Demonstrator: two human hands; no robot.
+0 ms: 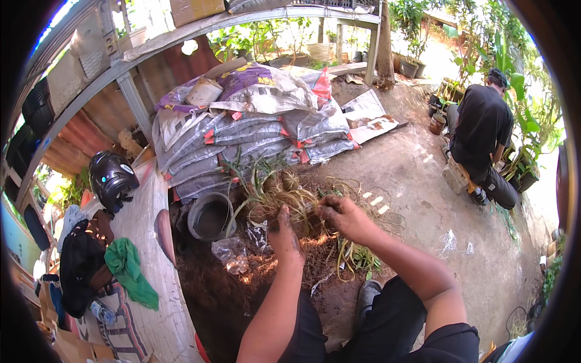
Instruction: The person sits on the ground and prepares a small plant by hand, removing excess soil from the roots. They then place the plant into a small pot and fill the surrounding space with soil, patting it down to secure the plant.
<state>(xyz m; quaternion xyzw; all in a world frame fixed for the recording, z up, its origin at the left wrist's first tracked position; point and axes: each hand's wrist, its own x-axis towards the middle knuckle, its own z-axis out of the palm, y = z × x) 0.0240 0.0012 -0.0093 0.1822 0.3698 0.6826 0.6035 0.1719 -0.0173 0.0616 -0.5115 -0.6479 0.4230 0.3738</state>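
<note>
- Straw-coloured and green, the tangled clump of long leaves and stringy strands [296, 196] is held above the ground [417, 209], in front of the near edge of the stack of grey-white woven sacks with red corners [254, 136].
- Your left hand [284, 239] grips the clump from its near side: the thumb presses upright against it, while the other fingers look wrapped behind, mostly hidden by the strands.
- Your right hand [348, 219] is at the clump's right edge, fingertips drawn together among thin dry strands; you cannot tell for sure whether a strand is caught between them.
- From your right fingers the body of the clump lies directly to the left; from your left thumb it lies just ahead. Its long axis seems to slant, green leaves toward the upper left, pale strands to the right. Your left hand is nearer its middle.
- Left of the clump, a round grey plastic bucket [209, 201] stands just beside the right edge of the pale worktop [142, 218]; a crumpled clear plastic bag [231, 254] lies nearer you.
- On that worktop rest a glossy black helmet [112, 178], toward the far end, and a crumpled green cloth [130, 272].
</note>
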